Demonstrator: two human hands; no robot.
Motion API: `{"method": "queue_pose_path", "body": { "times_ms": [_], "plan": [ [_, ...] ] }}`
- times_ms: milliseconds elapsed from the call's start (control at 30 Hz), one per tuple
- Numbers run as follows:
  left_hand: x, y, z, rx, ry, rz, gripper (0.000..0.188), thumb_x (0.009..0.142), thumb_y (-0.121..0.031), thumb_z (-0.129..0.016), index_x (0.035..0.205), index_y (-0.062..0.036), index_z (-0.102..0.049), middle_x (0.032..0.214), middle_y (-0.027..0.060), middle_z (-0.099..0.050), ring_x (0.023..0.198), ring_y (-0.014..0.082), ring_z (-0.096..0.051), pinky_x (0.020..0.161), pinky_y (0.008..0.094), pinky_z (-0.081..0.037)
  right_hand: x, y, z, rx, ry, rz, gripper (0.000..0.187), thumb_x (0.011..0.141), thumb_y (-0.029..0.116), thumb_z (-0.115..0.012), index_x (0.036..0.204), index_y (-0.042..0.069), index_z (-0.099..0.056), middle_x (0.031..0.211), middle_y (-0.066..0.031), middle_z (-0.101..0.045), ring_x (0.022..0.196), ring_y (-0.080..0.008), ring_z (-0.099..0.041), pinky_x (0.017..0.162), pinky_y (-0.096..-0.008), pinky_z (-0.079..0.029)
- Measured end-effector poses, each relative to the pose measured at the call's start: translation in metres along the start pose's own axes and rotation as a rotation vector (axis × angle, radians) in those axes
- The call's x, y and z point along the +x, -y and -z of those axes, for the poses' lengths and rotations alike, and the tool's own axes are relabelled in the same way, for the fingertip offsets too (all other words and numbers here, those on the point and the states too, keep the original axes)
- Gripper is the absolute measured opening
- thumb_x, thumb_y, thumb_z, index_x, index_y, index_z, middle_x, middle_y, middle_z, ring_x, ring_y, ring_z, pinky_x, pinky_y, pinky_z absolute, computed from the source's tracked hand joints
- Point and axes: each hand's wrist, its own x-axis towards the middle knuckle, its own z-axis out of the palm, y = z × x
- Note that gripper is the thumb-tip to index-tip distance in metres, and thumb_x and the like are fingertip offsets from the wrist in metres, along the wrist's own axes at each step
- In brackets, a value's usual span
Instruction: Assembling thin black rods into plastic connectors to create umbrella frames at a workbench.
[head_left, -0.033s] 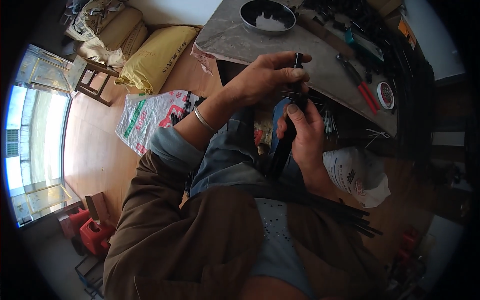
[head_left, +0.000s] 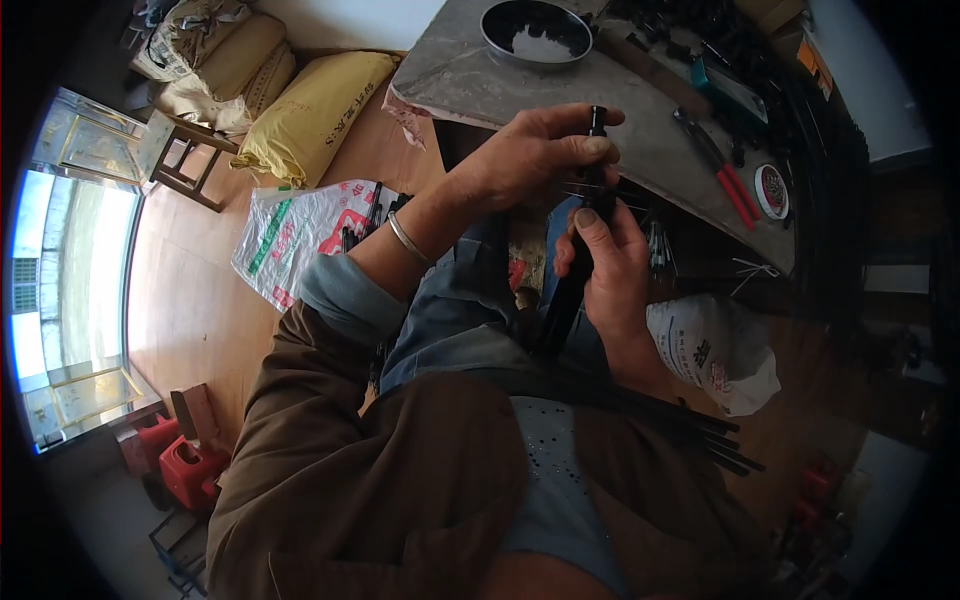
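Observation:
My left hand [head_left: 525,160] is closed on a small black cylindrical piece [head_left: 598,120] with a flared top. It sticks up between the thumb and index finger. Just below, my right hand [head_left: 615,265] grips a thick black tube [head_left: 565,305] that slants down toward my lap, its thumb lying along the upper end. Thin pale strands show between the two hands; whether they join the piece to the tube I cannot make out. Several long black rods [head_left: 690,418] lie across my lap and point out to the right.
A grey-topped table [head_left: 450,70] ahead bears a bowl of white powder [head_left: 535,45], red-handled pliers [head_left: 735,190] and a small round tin [head_left: 771,190]. Left are a yellow sack [head_left: 315,115], a wooden stool [head_left: 185,165] and a plastic sheet [head_left: 300,235]. A white bag [head_left: 715,350] stands right.

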Motion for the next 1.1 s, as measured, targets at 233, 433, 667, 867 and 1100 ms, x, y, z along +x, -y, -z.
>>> {"method": "queue_pose_path", "body": {
  "times_ms": [233,433,667,867,1100],
  "plan": [
    [-0.002,0.003,0.002,-0.053,0.039,0.003,0.043,0.093,-0.016,-0.057,0.131,0.0013,-0.046,0.1,0.0097,-0.063,0.094,0.0158,-0.063,0.086,0.0279,-0.05,0.0,0.0,-0.001,0.011,-0.009,0.011,0.018,0.092,0.02,-0.057,0.097,0.003,-0.053,0.074,-0.0036,-0.051,0.059,-0.0117,-0.05,0.051,-0.0255,-0.042],
    [-0.005,0.004,0.002,-0.061,0.016,-0.004,0.035,0.093,-0.016,-0.058,0.123,0.0014,-0.053,0.098,0.0093,-0.064,0.094,0.0165,-0.063,0.086,0.0294,-0.051,-0.002,0.001,-0.002,0.004,-0.011,0.01,0.018,0.092,0.02,-0.058,0.098,0.003,-0.053,0.074,-0.0035,-0.051,0.058,-0.0117,-0.05,0.051,-0.0256,-0.042],
    [-0.007,0.005,0.005,-0.138,0.065,0.014,0.036,0.094,-0.022,-0.055,0.122,0.0009,-0.053,0.099,0.0088,-0.064,0.095,0.017,-0.063,0.087,0.0308,-0.05,-0.001,0.001,-0.003,0.005,0.005,0.013,0.018,0.093,0.019,-0.057,0.098,0.003,-0.053,0.073,-0.0035,-0.051,0.058,-0.0113,-0.051,0.05,-0.025,-0.042],
    [-0.013,0.007,-0.005,0.109,-0.098,-0.011,0.035,0.095,-0.023,-0.054,0.12,0.0007,-0.054,0.099,0.0081,-0.064,0.091,0.0174,-0.064,0.084,0.0306,-0.051,-0.002,0.001,0.0,-0.005,0.019,0.001,0.018,0.093,0.02,-0.057,0.097,0.003,-0.053,0.073,-0.0036,-0.051,0.059,-0.0112,-0.051,0.051,-0.0251,-0.042],
    [-0.013,0.008,0.0,-0.209,-0.02,0.017,0.034,0.095,-0.024,-0.053,0.119,0.0002,-0.056,0.098,0.0083,-0.064,0.091,0.0176,-0.064,0.082,0.0299,-0.051,0.0,-0.002,0.0,0.0,0.063,0.026,0.019,0.092,0.021,-0.057,0.097,0.003,-0.053,0.073,-0.0039,-0.052,0.059,-0.0108,-0.05,0.051,-0.0245,-0.042]
  ]
}}
